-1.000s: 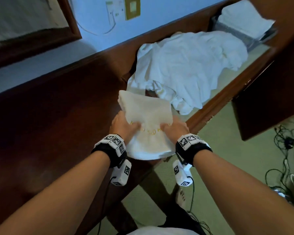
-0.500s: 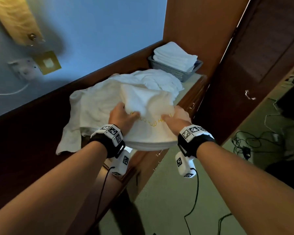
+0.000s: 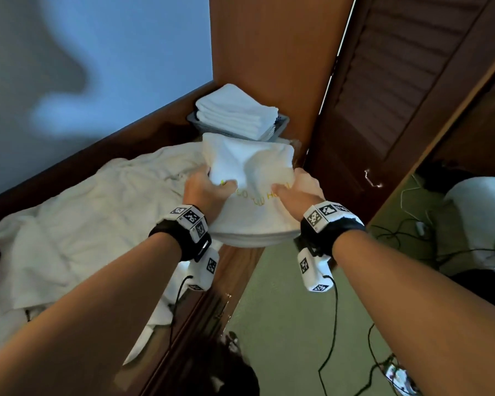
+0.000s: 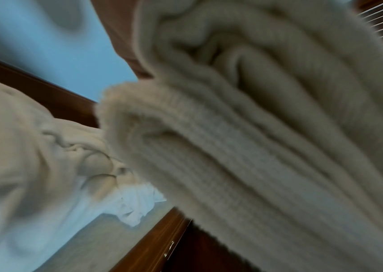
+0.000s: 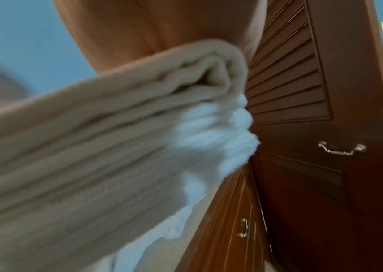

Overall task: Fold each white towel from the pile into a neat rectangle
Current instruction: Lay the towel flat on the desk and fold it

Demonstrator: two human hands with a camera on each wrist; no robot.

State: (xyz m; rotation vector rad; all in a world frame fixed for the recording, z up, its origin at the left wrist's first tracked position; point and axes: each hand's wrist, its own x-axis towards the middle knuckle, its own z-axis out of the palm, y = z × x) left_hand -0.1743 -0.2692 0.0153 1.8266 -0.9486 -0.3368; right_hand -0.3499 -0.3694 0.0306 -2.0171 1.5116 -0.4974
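Note:
A folded white towel (image 3: 252, 178) with yellow stitched lettering hangs in the air between both hands. My left hand (image 3: 205, 190) grips its left edge, thumb on top; my right hand (image 3: 296, 190) grips its right edge the same way. The towel is just short of a grey basket (image 3: 282, 122) that holds a stack of folded white towels (image 3: 236, 114). Both wrist views are filled by the towel's layered folded edge (image 4: 243, 147) (image 5: 92, 147); no fingers show there. The loose pile of unfolded white towels (image 3: 83, 224) lies on the wooden counter to the left.
The wooden counter edge (image 3: 212, 304) runs from lower left toward the basket. A tall wooden panel (image 3: 269, 52) rises behind the basket, with a louvred door (image 3: 406, 95) to its right. Cables (image 3: 397, 235) trail over the green floor at the right.
Both hands lifted the folded towel off the counter and carried it right over the loose pile toward the basket. The head view swung right with it.

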